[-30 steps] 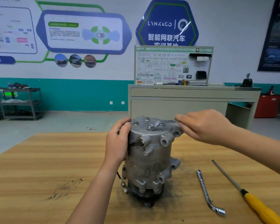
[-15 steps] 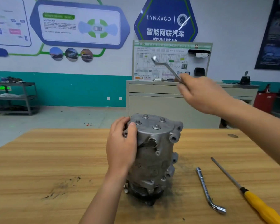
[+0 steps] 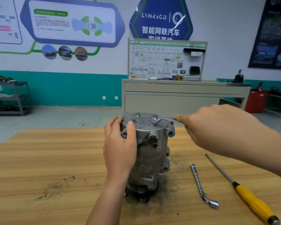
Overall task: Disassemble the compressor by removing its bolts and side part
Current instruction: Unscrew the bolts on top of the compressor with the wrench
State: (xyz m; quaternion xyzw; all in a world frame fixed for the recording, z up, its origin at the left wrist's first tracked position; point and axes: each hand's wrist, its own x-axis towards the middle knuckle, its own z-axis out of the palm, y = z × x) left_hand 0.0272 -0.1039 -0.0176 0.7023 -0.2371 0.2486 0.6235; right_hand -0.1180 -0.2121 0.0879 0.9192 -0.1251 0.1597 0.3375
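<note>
A grey metal compressor (image 3: 151, 153) stands upright on the wooden table (image 3: 39, 159). Several bolts (image 3: 137, 114) sit in its top cover. My left hand (image 3: 120, 146) wraps around the compressor's left side, thumb up by the cover's edge. My right hand (image 3: 214, 125) grips the handle of a bent wrench (image 3: 162, 120), whose socket end sits on the front right bolt (image 3: 153, 120). The wrench handle runs right into my fingers.
A second bent socket wrench (image 3: 201, 185) and a yellow-handled screwdriver (image 3: 243, 190) lie on the table to the right of the compressor. Dark grime marks the wood around the base and at the left. A beige cabinet (image 3: 177, 98) stands behind the table.
Half a second ago my right hand held the wrench high in the air. It has come down and the socket now sits on the front right bolt. My left hand stayed on the compressor.
</note>
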